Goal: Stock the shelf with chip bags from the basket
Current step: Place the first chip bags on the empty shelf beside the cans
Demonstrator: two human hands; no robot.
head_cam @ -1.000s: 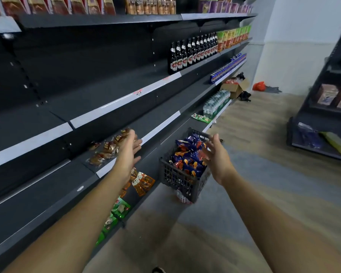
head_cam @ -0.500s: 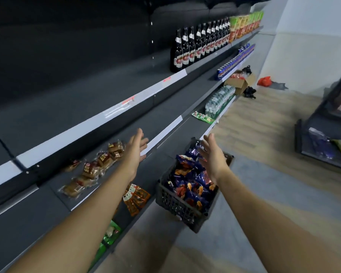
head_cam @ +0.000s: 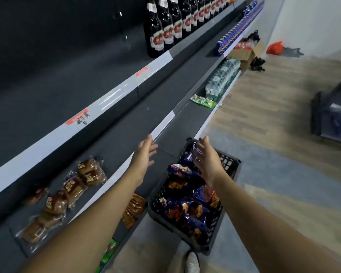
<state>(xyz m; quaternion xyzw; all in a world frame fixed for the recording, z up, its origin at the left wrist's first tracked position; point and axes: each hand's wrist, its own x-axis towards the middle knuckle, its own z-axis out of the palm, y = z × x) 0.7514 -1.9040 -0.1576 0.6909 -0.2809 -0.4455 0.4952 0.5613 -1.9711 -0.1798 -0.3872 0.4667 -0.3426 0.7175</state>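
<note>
Both hands are stretched out in front of the person with fingers spread wide, and neither has hold of anything. The left hand [head_cam: 145, 154] hangs palm-down over the dark grey shelf [head_cam: 126, 134], its fingertips reaching the white price strip [head_cam: 163, 125] at the shelf edge; whether they touch it is hard to say. The right hand [head_cam: 206, 156] hovers flat over the far end of the basket, fingers fanned, just above the topmost bag and seemingly not gripping it. Both forearms run long and nearly parallel up from the bottom of the view.

The shelving runs along the left side of a pale wood-look floor [head_cam: 264, 115]. The black plastic basket [head_cam: 230, 170] sits on the floor tight against the lowest shelf, and it is heaped with blue chip bags [head_cam: 189, 211], all of them inside it. On the shelf beneath the left arm lies a row of wrapped brown buns [head_cam: 91, 172], and on the tier below them a small stack of orange packets [head_cam: 134, 209]. Higher up stands a line of dark bottles [head_cam: 165, 26] with red labels. Farther along are packs of water bottles [head_cam: 222, 79] and a cardboard box [head_cam: 244, 54] on the floor. A white shoe [head_cam: 192, 262] shows at the bottom edge, close to the basket's near corner.
</note>
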